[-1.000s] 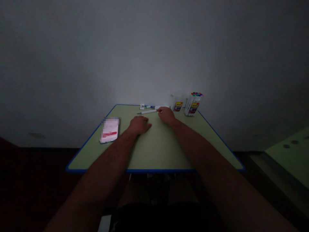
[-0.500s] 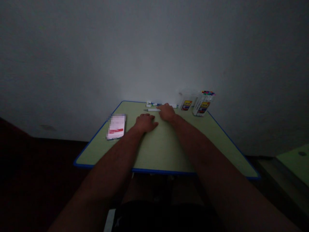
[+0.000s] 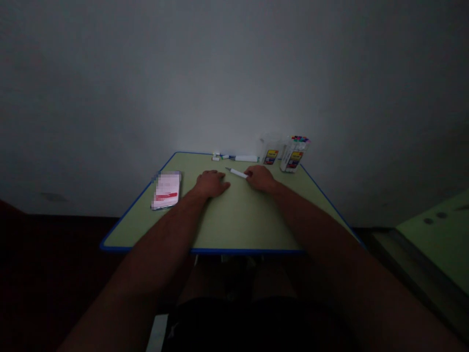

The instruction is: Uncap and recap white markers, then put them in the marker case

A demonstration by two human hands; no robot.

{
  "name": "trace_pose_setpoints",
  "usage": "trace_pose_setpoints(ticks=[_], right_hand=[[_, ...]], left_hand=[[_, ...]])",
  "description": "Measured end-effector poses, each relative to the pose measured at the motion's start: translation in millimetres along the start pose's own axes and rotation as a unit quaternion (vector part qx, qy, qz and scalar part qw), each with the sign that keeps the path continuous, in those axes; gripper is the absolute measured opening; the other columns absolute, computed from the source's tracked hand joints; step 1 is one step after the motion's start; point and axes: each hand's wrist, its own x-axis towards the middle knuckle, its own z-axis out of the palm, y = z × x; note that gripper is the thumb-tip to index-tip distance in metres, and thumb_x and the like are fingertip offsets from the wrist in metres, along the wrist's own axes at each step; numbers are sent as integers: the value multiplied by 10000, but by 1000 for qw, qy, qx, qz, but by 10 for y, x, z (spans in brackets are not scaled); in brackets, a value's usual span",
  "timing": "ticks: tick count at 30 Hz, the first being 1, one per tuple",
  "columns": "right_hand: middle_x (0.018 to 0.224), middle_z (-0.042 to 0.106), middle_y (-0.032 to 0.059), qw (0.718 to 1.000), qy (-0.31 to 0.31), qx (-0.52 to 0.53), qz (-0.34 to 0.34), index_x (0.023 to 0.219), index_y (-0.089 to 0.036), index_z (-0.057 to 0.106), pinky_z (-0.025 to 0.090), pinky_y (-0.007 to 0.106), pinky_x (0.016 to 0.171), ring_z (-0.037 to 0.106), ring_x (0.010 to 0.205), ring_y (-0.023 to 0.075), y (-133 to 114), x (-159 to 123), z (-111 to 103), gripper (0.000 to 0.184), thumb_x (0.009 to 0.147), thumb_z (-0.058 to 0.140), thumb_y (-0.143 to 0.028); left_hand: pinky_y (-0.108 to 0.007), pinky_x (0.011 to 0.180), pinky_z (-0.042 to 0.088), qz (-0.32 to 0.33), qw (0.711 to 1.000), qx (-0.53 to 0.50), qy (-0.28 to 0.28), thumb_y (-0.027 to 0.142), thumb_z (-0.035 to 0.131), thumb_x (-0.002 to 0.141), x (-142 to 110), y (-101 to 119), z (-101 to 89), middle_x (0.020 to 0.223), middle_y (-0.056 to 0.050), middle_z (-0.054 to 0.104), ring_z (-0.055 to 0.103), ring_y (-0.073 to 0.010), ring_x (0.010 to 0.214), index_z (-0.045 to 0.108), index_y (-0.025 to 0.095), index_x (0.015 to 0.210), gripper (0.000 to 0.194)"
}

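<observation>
My right hand (image 3: 260,178) has its fingers closed on the rear end of a white marker (image 3: 238,172). The marker's thin grey tip points left, and it lies at or just above the tabletop; the gap, if any, is too small to tell. Palm down on the green table (image 3: 238,220), my left hand (image 3: 212,184) rests with its fingers spread and nothing in it. Beyond both hands, along the far edge, lie another white marker (image 3: 246,158) and several small white caps (image 3: 216,158).
A clear plastic case (image 3: 270,151) and a second case full of colourful markers (image 3: 294,155) stand at the far right. A phone (image 3: 167,190) with a lit screen lies on the left. A wall (image 3: 234,73) rises behind the table. Another green tabletop (image 3: 439,234) is at right.
My right hand has drawn back from the far edge with the white marker, whose tip has turned slightly away from me. My left hand stays on the table. The whole view has shifted a little.
</observation>
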Motion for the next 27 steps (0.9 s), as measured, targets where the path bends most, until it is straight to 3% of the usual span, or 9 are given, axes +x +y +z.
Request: trace_pose_setpoints(ticks=[3, 6, 9, 15, 20, 27], right_hand=[[987, 771, 74, 989, -7, 130, 73, 1076, -152, 780, 510, 234, 801, 697, 855, 154, 67, -123, -65, 271, 822, 687, -160], [763, 741, 34, 948, -12, 281, 150, 1079, -131, 777, 487, 191, 590, 626, 583, 99, 126, -190, -77, 277, 814, 714, -181], [659, 688, 3, 911, -5, 375, 169, 1064, -110, 773, 432, 179, 470, 527, 459, 72, 165, -210, -61, 256, 824, 699, -163], [629, 666, -8, 884, -5, 440, 156, 954, -103, 776, 415, 169, 429, 510, 453, 67, 194, -197, -46, 171, 809, 686, -101], [647, 671, 2, 873, -5, 464, 154, 960, -95, 767, 445, 186, 436, 530, 472, 79, 194, -198, -24, 177, 807, 680, -77], [655, 670, 6, 862, 0, 481, 163, 939, -95, 751, 465, 184, 438, 550, 484, 81, 150, -204, -32, 157, 799, 686, -62]], left_hand=[[-407, 1106, 388, 0, 1000, 6, 1, 612, 454, 885, 1, -7, -8, 1460, -96, 576, 525, -309, 1331, 606, 234, 1390, 649], [-386, 1117, 378, -4, 1000, 2, -2, 613, 454, 882, 7, -22, -9, 1475, -93, 566, 516, -297, 1346, 594, 217, 1404, 669], [-375, 1120, 375, -4, 1000, 3, 0, 609, 447, 882, 6, -34, -5, 1474, -80, 569, 519, -288, 1344, 597, 225, 1400, 663], [-397, 1079, 432, -36, 999, 3, 14, 565, 472, 888, 20, -12, -22, 1396, -61, 634, 573, -283, 1268, 642, 253, 1336, 572], [-400, 979, 498, -77, 995, 42, 42, 350, 422, 924, 194, -23, -29, 1246, -134, 684, 618, -287, 1148, 681, 185, 1237, 439], [-417, 1086, 409, -82, 993, 33, 80, 281, 422, 905, 543, -163, 33, 1414, -174, 550, 478, -310, 1301, 548, 114, 1390, 528]])
